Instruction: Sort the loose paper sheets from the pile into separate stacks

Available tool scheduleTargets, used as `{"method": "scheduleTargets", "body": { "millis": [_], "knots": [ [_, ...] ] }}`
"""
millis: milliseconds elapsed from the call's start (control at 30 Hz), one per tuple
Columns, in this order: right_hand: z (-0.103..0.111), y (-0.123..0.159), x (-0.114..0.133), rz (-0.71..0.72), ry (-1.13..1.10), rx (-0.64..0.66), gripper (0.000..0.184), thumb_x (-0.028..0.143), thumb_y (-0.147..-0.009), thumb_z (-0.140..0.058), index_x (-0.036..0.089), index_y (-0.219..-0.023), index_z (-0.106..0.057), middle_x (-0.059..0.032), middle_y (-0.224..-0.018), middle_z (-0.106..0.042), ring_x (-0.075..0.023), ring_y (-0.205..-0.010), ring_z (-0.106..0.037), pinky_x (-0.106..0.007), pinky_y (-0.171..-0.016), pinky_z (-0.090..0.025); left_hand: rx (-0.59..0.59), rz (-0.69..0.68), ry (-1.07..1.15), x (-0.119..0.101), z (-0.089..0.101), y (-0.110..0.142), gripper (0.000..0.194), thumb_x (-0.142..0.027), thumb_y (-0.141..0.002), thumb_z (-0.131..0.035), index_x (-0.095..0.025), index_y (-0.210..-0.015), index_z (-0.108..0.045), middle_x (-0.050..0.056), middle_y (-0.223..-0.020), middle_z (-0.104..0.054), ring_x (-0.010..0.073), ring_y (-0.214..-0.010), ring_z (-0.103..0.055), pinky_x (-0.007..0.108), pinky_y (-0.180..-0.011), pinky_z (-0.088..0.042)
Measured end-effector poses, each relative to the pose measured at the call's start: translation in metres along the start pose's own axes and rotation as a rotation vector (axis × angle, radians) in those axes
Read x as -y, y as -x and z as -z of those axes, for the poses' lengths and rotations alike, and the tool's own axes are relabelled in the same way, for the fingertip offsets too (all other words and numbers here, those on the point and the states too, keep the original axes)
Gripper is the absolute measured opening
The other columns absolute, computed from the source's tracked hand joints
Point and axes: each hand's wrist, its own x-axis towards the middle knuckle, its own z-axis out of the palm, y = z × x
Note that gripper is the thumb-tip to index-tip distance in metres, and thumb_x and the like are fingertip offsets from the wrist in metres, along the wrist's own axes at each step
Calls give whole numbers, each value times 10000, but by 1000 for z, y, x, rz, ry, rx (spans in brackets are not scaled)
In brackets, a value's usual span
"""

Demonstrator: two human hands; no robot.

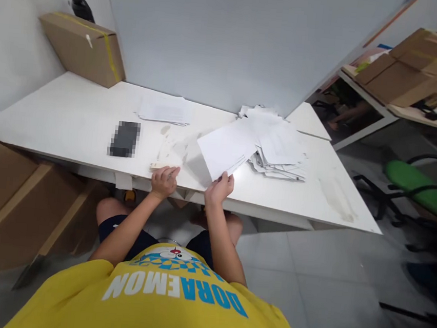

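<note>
Left of the paper pile (280, 146), the right hand (219, 190) pinches 1 sheet (224, 146); light pressure should avoid creases. Farther left, whether the left hand (164, 182) grips, I cannot tell.

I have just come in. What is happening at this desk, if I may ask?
A person in a yellow shirt holds up a white paper with the right hand. The left hand is at the front edge, by a small pale object I cannot identify. An untidy paper pile lies to the right; a smaller stack lies farther back, to the left.
</note>
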Motion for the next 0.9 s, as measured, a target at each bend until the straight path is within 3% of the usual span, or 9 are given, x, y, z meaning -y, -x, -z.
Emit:
{"method": "scheduleTargets", "body": {
  "millis": [100,200,267,333,400,567,733,800,900],
  "knots": [
    [28,29,10,-127,-98,36,167,298,-767,-610,248,-843,-470,82,-676,-509,-82,-599,-527,-186,-572,-456,70,54,172,-15,7,4,382,-441,-888,-554,-227,-1147,-735,146,-1130,-701,307,-1202,-579,446,-1089,-339],
    [51,58,17,-251,-105,128,216,302,-744,-654,242,-883,-499,49,-781,-619,-95,-696,-601,-218,-653,-500,293,186,572,-50,17,28,441,-551,-863,-585,-219,-1116,-728,134,-1156,-693,310,-1219,-572,473,-1102,-371],
    [69,77,19,-302,-77,171,253,323,-739,-684,237,-916,-525,24,-855,-669,-116,-755,-633,-245,-684,-512,383,461,936,-79,21,51,487,-596,-854,-592,-230,-1160,-691,113,-1156,-699,294,-1130,-622,474,-1026,-445],
    [85,93,18,-338,-48,192,280,345,-728,-715,230,-921,-547,20,-851,-685,-121,-739,-636,-252,-676,-507,372,814,1324,-103,24,68,556,-633,-843,-593,-244,-1237,-634,90,-1193,-694,291,-1109,-639,472,-968,-482],
    [96,103,17,-376,-24,218,278,363,-720,-736,222,-887,-564,24,-814,-690,-122,-706,-633,-260,-678,-506,357,1045,1530,-117,24,73,547,-597,-820,-651,-213,-1209,-642,89,-1184,-705,295,-1160,-620,454,-989,-472],
    [100,108,19,-437,69,396,280,455,-739,-735,209,-796,-613,7,-694,-690,-175,-668,-659,-328,-718,-536,350,1245,1481,-110,28,41,445,-528,-764,-720,-156,-1009,-704,88,-1011,-758,288,-1043,-671,390,-862,-535],
    [108,105,17,-560,196,632,356,534,-770,-707,181,-817,-691,-56,-701,-723,-231,-730,-705,-354,-707,-551,357,1195,1330,-93,36,19,445,-460,-669,-809,-161,-982,-705,69,-918,-762,212,-822,-695,294,-680,-529],
    [116,95,14,-525,169,592,353,525,-781,-696,176,-839,-708,-64,-736,-736,-218,-709,-703,-347,-691,-553,341,1164,1292,-90,41,19,456,-435,-627,-836,-164,-971,-707,68,-922,-763,210,-819,-695,290,-684,-529],
    [129,69,14,-402,35,412,285,422,-737,-736,223,-938,-717,-29,-848,-753,-196,-746,-700,-342,-691,-564,400,1080,1219,-90,52,18,437,-423,-647,-821,-171,-991,-727,84,-984,-764,250,-898,-699,340,-764,-545]
  ]
}}
